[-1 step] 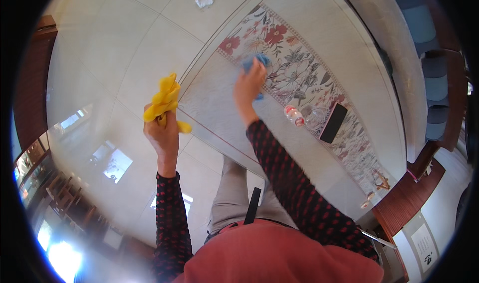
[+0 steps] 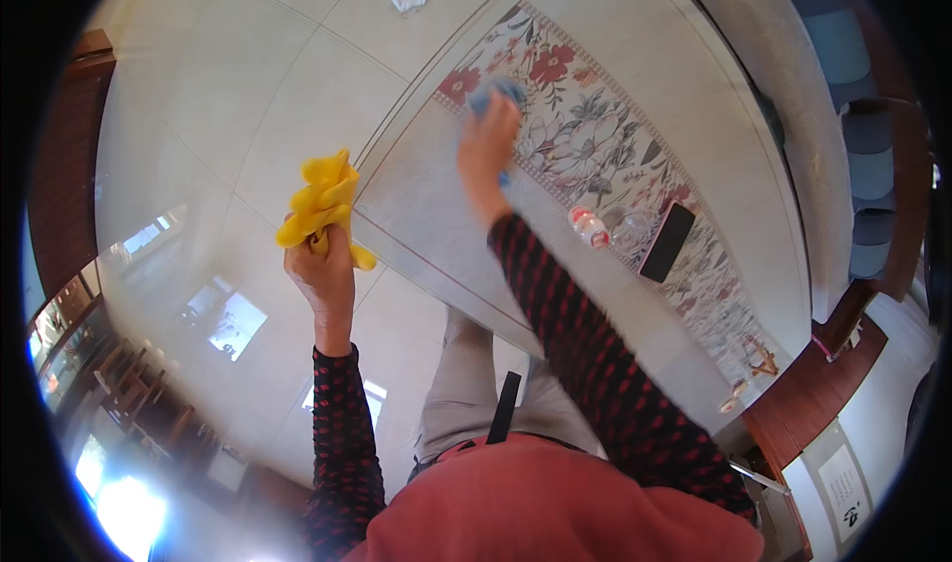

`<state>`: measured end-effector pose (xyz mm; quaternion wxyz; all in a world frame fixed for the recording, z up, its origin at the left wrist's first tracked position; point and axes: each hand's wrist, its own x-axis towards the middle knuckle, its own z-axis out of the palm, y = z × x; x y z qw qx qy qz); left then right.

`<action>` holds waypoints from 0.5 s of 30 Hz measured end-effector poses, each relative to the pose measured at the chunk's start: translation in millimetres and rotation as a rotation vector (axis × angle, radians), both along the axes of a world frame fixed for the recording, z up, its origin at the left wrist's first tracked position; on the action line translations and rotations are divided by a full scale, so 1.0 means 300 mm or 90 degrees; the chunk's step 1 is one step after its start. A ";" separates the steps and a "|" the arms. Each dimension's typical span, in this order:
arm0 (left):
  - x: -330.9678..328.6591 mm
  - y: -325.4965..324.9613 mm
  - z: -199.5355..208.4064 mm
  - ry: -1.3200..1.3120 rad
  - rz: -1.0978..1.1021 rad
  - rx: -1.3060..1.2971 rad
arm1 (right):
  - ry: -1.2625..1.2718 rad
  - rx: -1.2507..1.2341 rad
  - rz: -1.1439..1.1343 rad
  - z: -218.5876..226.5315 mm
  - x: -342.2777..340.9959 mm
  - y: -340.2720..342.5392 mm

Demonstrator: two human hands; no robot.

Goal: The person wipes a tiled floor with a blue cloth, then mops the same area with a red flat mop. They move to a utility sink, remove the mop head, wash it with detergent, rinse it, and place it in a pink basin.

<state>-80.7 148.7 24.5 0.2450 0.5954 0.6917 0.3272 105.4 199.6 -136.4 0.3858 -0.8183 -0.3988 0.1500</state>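
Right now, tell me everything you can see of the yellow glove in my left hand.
The yellow glove looks like smooth, bright rubber, with rounded fingers. It is bunched, clasped in the grip of your left hand, fingers mostly pointing left and up, while one end pokes out on the right. It shows beside the table, against the tiled floor. Whether a second is folded in, I can't tell.

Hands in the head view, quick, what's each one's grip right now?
Left hand: closed, holding a yellow glove.
Right hand: closed, holding a blue cloth.
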 end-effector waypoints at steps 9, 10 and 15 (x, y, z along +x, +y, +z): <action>-0.073 -0.087 0.106 -0.098 0.141 -0.066 | -0.038 0.089 0.419 0.189 0.162 -0.127; -0.081 -0.097 0.120 -0.120 0.156 -0.059 | -0.041 0.008 0.453 0.201 0.130 -0.287; -0.073 -0.168 0.125 -0.145 0.160 -0.155 | -0.004 -0.064 0.436 0.070 0.044 -0.516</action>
